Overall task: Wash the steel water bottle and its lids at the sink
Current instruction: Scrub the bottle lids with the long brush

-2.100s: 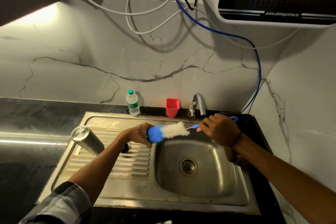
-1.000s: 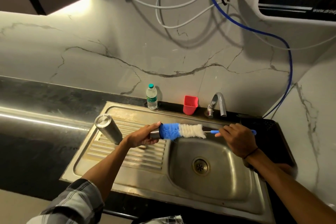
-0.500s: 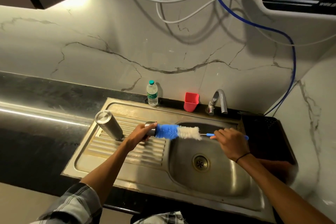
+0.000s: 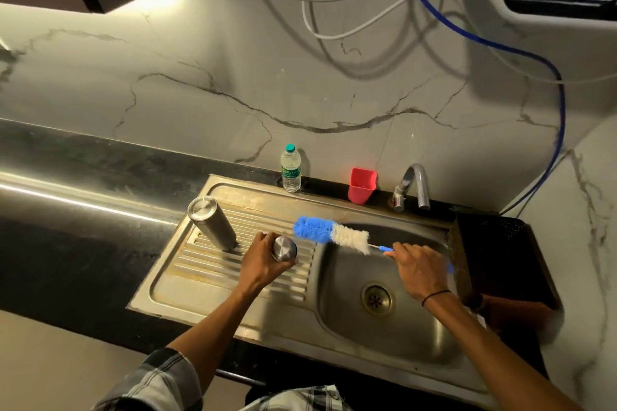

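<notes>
Left hand (image 4: 263, 264) gripping steel lid (image 4: 283, 248), right hand (image 4: 417, 269) gripping bottle brush (image 4: 330, 233), bottle (image 4: 212, 223) beside left.

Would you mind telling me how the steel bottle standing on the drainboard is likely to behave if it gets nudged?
The steel bottle is tall and narrow on the ridged drainboard, so it probably tips easily. Being cylindrical, it would likely roll once down. Its smooth metal may be slippery if wet.

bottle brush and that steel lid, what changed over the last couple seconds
The bottle brush has come out of the steel lid: earlier its blue end was pushed into the lid, now it is free, above the drainboard. The left hand has lowered the lid to the drainboard and still grips it. The right hand keeps its hold on the brush handle. The steel bottle stayed upside down on the drainboard.
</notes>
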